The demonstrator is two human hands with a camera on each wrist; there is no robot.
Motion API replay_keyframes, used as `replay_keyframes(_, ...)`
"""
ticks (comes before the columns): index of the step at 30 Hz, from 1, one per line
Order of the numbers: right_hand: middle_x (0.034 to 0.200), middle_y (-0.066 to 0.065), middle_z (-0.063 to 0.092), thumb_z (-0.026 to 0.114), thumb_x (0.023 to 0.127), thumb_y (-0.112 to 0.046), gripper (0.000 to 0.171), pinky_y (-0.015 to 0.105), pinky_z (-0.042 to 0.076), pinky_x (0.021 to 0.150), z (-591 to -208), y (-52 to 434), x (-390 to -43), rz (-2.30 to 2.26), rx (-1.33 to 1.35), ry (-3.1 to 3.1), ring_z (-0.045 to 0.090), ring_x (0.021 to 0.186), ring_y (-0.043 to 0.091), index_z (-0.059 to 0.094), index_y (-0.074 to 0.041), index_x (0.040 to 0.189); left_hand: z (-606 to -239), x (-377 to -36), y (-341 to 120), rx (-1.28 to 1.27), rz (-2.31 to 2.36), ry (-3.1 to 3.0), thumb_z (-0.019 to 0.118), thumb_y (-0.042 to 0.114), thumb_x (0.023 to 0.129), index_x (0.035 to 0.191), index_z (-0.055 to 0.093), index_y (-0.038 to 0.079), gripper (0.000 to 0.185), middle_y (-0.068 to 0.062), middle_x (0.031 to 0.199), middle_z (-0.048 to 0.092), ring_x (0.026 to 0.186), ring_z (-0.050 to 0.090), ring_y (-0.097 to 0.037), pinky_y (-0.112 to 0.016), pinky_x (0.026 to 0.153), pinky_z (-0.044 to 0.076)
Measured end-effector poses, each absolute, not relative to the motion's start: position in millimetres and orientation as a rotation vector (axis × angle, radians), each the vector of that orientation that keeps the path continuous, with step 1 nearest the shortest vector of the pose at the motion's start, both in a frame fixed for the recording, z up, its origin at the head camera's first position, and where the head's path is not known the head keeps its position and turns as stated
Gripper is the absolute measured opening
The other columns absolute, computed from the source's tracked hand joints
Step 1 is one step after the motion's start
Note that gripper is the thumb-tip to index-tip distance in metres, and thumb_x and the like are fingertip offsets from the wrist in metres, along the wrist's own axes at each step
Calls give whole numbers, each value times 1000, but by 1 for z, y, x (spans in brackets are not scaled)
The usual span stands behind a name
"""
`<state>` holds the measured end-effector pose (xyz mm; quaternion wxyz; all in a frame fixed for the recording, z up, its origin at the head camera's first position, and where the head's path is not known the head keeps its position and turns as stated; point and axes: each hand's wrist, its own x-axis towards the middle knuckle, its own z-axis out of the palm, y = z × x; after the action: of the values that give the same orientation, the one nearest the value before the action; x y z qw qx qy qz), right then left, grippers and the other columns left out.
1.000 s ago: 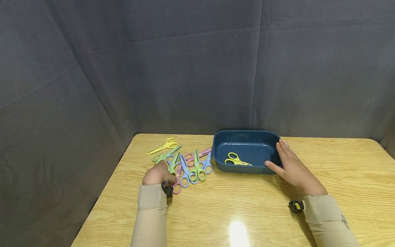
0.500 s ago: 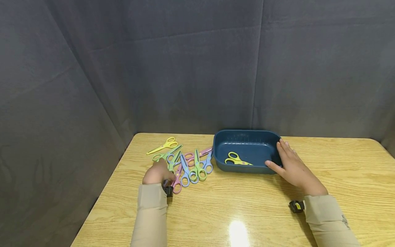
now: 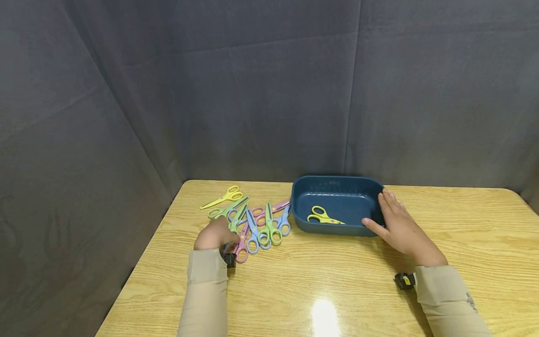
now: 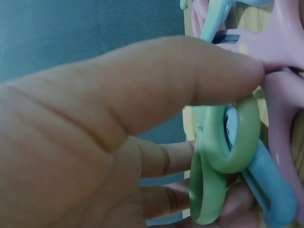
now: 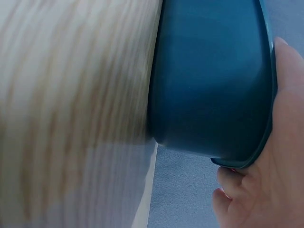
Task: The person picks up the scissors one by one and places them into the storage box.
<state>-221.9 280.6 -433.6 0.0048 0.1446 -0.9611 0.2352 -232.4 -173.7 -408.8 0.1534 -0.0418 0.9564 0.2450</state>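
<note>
Several pastel scissors point(image 3: 258, 223) lie in a heap on the wooden table point(image 3: 337, 281), left of a dark blue tub point(image 3: 337, 179). My left hand point(image 3: 213, 235) sits at the heap's near left edge and grips the loops of green scissors point(image 3: 237, 218). In the left wrist view my thumb point(image 4: 156, 80) lies over the green scissors' handle point(image 4: 223, 156), with fingers under it. Pink scissors point(image 4: 285, 57) and blue scissors point(image 4: 273, 190) touch it. My right hand point(image 3: 400, 228) rests flat against the tub's right end point(image 5: 209, 80). Yellow scissors point(image 3: 323, 216) lie inside the tub.
Another pair of yellow scissors point(image 3: 222, 197) lies apart at the back left of the heap. A grey cloth backdrop point(image 3: 269, 93) stands behind and left of the table. The near part and right side of the table are bare wood.
My left hand has edged slightly back and left over the scissor handles. The right hand and the tub have stayed where they were.
</note>
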Motion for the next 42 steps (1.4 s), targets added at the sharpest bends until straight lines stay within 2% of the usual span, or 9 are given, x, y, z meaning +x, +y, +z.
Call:
replay_keyframes(5,165,30,-2,49,102,-57,97,59,0,121,-432,280,-222,751,450,-3016,-3,153,44,6,10,157,-410,-234,-173,-142,734,2740,71,14,78,85,54,1,23,-8,76,50,63,48,-21,-30,51,40)
replay_keyframes(17,165,30,-3,49,102,-57,97,58,-1,122,-433,280,-223,759,453,-3017,-4,153,44,5,10,157,-405,-233,-178,-119,742,2740,65,19,82,104,55,-8,36,-15,89,55,75,53,-28,-37,62,45)
replay_keyframes(18,165,30,-3,49,102,-57,97,58,-1,122,-433,280,-223,758,454,-3017,-4,153,44,5,10,157,-405,-233,-178,-120,739,2737,65,20,84,107,55,-9,38,-17,92,56,77,55,-29,-39,64,47)
replay_keyframes(21,165,29,-4,49,103,-57,97,57,-1,122,-433,281,-223,764,454,-3017,-5,153,43,5,10,158,-404,-233,-178,-100,711,2745,62,22,89,125,52,-15,53,-28,116,60,96,60,-36,-46,82,52)
replay_keyframes(24,166,29,-4,49,103,-57,96,57,-1,122,-433,281,-222,777,457,-3012,-6,153,43,5,9,158,-404,-234,-178,-86,695,2744,58,25,94,141,40,-20,67,-36,142,46,123,54,-45,-54,102,46)
replay_keyframes(27,166,29,-4,49,103,-56,96,58,0,122,-433,281,-222,783,461,-3008,-6,153,43,5,9,158,-404,-235,-178,-90,694,2742,55,27,97,146,29,-22,74,-39,150,35,134,45,-51,-58,108,41)
replay_keyframes(36,165,30,-4,49,103,-56,96,59,1,121,-433,281,-221,781,458,-3011,-5,153,44,5,10,158,-406,-238,-172,-115,773,2835,55,27,103,149,20,-22,75,-44,145,35,132,43,-56,-61,107,40)
replay_keyframes(39,165,30,-4,49,103,-56,96,59,0,121,-433,280,-221,785,457,-3013,-5,153,44,4,10,158,-407,-240,-169,-109,809,2929,56,26,102,144,31,-21,68,-42,132,47,116,56,-51,-58,99,47)
replay_keyframes(42,165,30,-4,49,103,-56,96,60,1,121,-432,280,-221,786,455,-3013,-5,153,44,4,10,157,-408,-242,-164,-86,860,3032,60,25,100,132,43,-20,58,-30,105,58,87,60,-38,-51,79,51)
